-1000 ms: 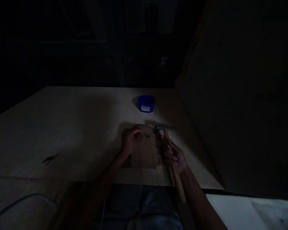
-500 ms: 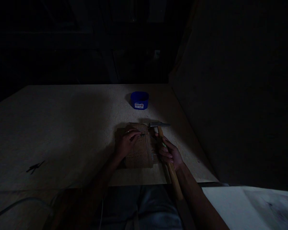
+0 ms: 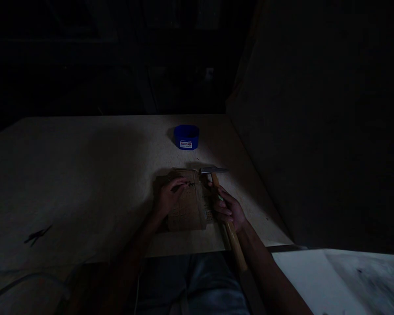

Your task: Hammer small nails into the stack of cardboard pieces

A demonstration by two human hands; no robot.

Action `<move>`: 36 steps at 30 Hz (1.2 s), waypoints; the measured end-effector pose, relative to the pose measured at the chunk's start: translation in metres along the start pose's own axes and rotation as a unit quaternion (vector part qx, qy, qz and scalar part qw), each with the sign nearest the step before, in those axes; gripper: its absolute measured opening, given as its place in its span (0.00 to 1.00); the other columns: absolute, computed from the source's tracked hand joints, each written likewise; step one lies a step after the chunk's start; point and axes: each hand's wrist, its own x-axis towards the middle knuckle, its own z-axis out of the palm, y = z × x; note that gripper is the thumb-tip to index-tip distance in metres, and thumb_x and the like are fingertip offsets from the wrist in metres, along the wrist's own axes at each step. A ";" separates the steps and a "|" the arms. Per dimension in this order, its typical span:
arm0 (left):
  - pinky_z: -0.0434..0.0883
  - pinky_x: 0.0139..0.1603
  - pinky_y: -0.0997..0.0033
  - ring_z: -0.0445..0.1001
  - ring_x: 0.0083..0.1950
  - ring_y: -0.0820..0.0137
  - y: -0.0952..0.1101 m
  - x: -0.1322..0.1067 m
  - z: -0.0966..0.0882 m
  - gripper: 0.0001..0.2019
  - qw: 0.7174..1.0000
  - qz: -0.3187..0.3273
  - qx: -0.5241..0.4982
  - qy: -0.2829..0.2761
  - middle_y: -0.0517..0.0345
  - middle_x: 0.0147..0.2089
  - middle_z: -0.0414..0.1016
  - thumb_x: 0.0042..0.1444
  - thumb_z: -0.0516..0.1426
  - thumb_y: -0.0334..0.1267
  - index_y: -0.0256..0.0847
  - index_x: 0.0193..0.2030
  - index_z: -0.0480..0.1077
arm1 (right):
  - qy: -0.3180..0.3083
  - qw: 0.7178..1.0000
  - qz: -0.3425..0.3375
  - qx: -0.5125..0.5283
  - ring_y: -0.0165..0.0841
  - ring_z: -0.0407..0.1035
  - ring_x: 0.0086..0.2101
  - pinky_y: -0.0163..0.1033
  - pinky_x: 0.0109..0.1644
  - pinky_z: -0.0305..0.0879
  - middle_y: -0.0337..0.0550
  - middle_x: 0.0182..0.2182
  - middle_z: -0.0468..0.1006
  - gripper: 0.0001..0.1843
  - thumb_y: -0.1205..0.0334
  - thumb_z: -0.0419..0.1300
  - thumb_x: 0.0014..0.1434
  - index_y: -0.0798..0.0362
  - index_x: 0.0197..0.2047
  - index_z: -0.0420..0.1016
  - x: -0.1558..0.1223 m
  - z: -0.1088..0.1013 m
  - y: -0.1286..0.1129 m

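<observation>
My right hand point(image 3: 231, 210) is wrapped round the wooden handle of a hammer point(image 3: 214, 169), whose metal head points up and away over the table. Beside it, my left hand point(image 3: 170, 194) rests over a piece of brown cardboard point(image 3: 186, 214). The thumb and fingers of that hand come together by a small dark bit point(image 3: 191, 184) on the cardboard. Whether they grip it is too dark to tell. Many small holes or marks dot the cardboard, and a perforated strip point(image 3: 210, 215) shows at its right edge.
Behind the cardboard stands a blue plastic bin point(image 3: 186, 138) with a white label. Some thin dark pieces point(image 3: 37, 235) lie on the table point(image 3: 111, 166) at the left. A dark panel point(image 3: 315, 144) rises along the right side. At the lower left runs a cable point(image 3: 29, 276).
The whole view has shifted slightly, so things appear a little further left. My left fingers have moved slightly on the cardboard; the hammer stays in my right hand.
</observation>
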 end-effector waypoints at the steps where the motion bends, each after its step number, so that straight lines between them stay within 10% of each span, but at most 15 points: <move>1: 0.79 0.53 0.60 0.82 0.47 0.63 -0.001 0.000 0.000 0.12 1.000 -0.007 -0.009 0.002 0.53 0.46 0.84 0.58 0.61 0.47 0.43 0.44 0.78 | 0.002 1.000 0.000 0.002 0.19 0.46 0.12 0.20 0.11 0.45 0.24 0.19 0.61 0.17 0.58 0.60 0.66 0.45 0.57 0.67 0.000 0.000 0.000; 36: 0.75 0.58 0.61 0.81 0.51 0.64 0.002 -0.002 -0.011 0.14 0.996 0.024 0.082 -0.036 0.55 0.48 0.83 0.62 0.58 0.43 0.45 0.52 0.76 | 0.024 0.998 -0.019 -0.061 0.19 0.43 0.12 0.21 0.10 0.43 0.24 0.19 0.61 0.19 0.57 0.64 0.63 0.48 0.56 0.68 0.001 0.014 0.004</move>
